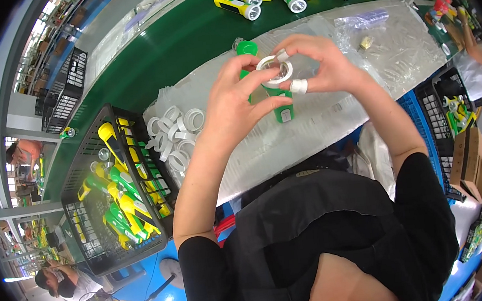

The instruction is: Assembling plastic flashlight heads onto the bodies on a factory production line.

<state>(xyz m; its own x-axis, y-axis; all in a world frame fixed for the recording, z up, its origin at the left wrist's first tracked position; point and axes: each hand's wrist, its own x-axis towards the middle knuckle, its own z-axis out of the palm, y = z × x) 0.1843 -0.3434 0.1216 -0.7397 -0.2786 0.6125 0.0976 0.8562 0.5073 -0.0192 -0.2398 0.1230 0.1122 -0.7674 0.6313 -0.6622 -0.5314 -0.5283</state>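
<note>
White plastic, round and hollow: the white plastic lens ring (274, 69) sits at the centre top of the frame, pinched between both of your hands and held above the pale sheet-covered surface (331, 120). Your left hand (242, 98) comes up from the lower left and closes its thumb and fingertips on the ring's left and lower edge. Your right hand (325, 64) arches over from the right, its taped fingertips on the ring's upper and right edge. Both hands are narrow, closed on the ring, and neither is clearly the nearer.

Directly below the ring, partly hidden behind your fingers, is the green plastic flashlight body (280, 109). Its long axis runs nearly up and down in the frame, with its open head under the ring and its tail towards you. Whether the ring already touches the head I cannot tell, since your fingers cover the joint.

To the left of your left wrist lies a pile of loose white plastic rings (174, 135), and further left stands a black wire basket (88, 223) of green and yellow flashlights. Finished ones lie on the green conveyor belt (183, 34) at the upper edge.
</note>
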